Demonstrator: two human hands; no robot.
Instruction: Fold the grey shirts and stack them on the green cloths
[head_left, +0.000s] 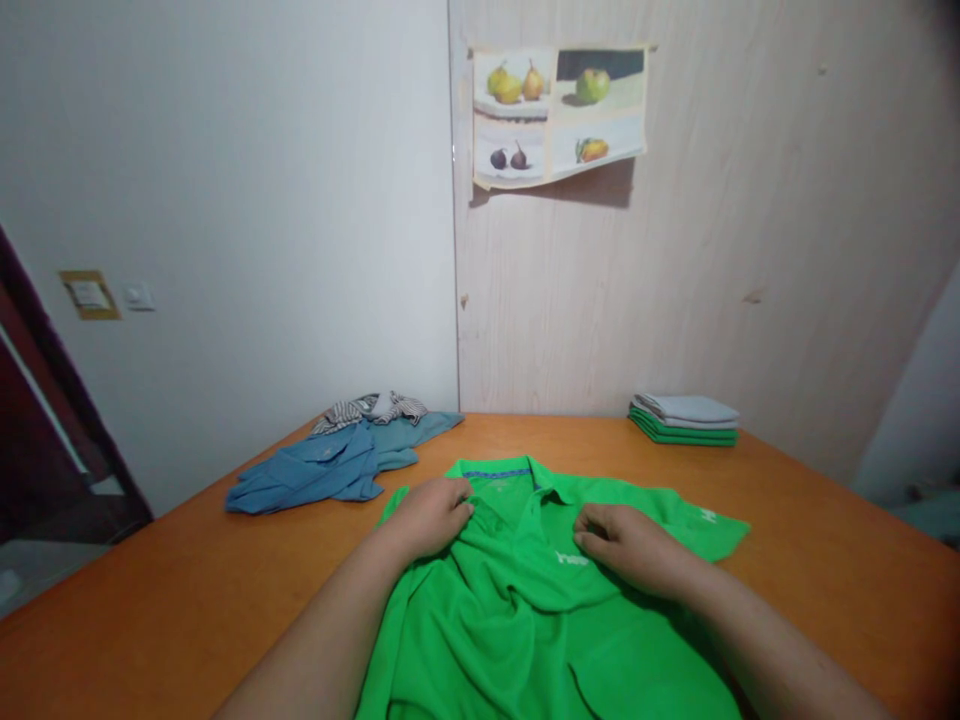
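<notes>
A bright green polo shirt lies front up on the table, its collar pointing away from me and its lower part rumpled. Near the collar, on the left side of the chest, my left hand is closed on a bunched bit of the cloth. My right hand is over the other side of the chest, beside a small white logo. Its fingers are curled together, and whether they pinch any cloth is hidden. The sleeve on the right spreads out flat and carries a white mark.
On the orange-brown table, blue garments lie loosely heaped at the back left, with a striped cloth behind them. A stack of folded green and grey clothes stands at the back right. Walls rise behind the table, one bearing a fruit poster.
</notes>
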